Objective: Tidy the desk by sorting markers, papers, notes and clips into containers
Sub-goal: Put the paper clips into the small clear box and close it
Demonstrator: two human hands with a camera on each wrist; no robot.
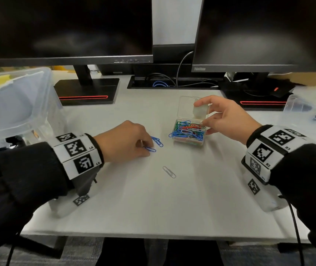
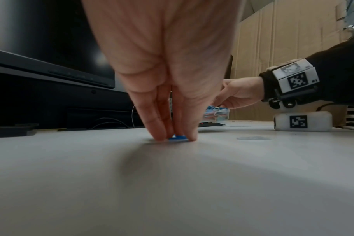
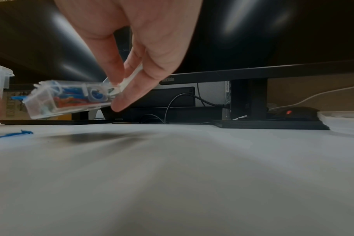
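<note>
A small clear clip box (image 1: 189, 138), lid up and full of coloured paper clips, is gripped at its right edge by my right hand (image 1: 204, 117). In the right wrist view the clip box (image 3: 71, 99) hangs tilted above the desk between thumb and fingers (image 3: 119, 103). My left hand (image 1: 146, 148) has its fingertips down on the desk, pinching a blue paper clip (image 1: 150, 149); a second blue clip (image 1: 157, 141) lies just beyond it. The left wrist view shows the fingertips (image 2: 159, 135) on either side of the blue clip (image 2: 178, 137). A white paper clip (image 1: 169, 172) lies loose nearer me.
A large clear bin (image 1: 44, 96) with yellow paper stands at the left. A clear container (image 1: 295, 104) holding a dark marker sits at the right. Two monitors on black stands (image 1: 88, 93) and a cable slot (image 1: 172, 83) line the back.
</note>
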